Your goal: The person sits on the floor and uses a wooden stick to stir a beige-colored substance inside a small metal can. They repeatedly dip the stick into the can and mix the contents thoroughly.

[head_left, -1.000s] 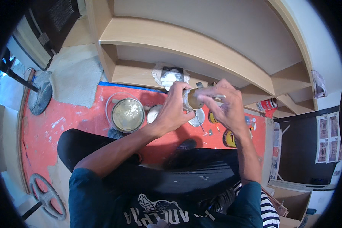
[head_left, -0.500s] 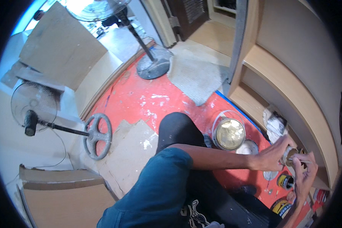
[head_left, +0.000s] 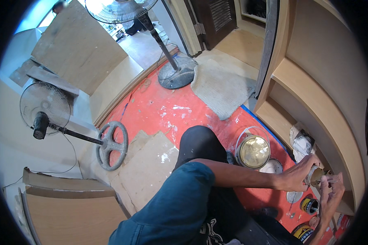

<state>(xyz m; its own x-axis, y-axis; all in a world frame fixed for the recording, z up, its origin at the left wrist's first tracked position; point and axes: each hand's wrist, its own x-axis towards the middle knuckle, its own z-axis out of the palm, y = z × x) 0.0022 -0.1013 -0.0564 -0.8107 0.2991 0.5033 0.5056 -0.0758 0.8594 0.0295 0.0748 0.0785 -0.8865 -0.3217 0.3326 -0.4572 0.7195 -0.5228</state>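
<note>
At the right, my left hand (head_left: 295, 176) is wrapped round the side of a small round container (head_left: 316, 175), tilted so that its tan inside shows. Close against it, my right hand (head_left: 330, 191) pinches a thin, light-coloured stick-like tool (head_left: 332, 181) at the container's mouth. The kind of tool is too small to tell, and my fingers cover part of it. Below the hands, a small black-and-yellow can (head_left: 308, 205) stands on the red floor covering, with a second yellow-and-black can (head_left: 302, 232) nearer me. A round lid (head_left: 294, 197) lies beside them.
A large pail (head_left: 254, 152) with a wire handle and a white tub (head_left: 270, 166) stand left of my hands. Crumpled plastic (head_left: 302, 143) lies by the wooden shelf unit (head_left: 298, 77). Two pedestal fans (head_left: 112, 146) (head_left: 178, 73) and a grey mat (head_left: 221, 87) are farther off.
The whole view has shifted, so the surroundings sit farther right and mostly lower. Both hands keep their hold, with the right hand still at the container's mouth.
</note>
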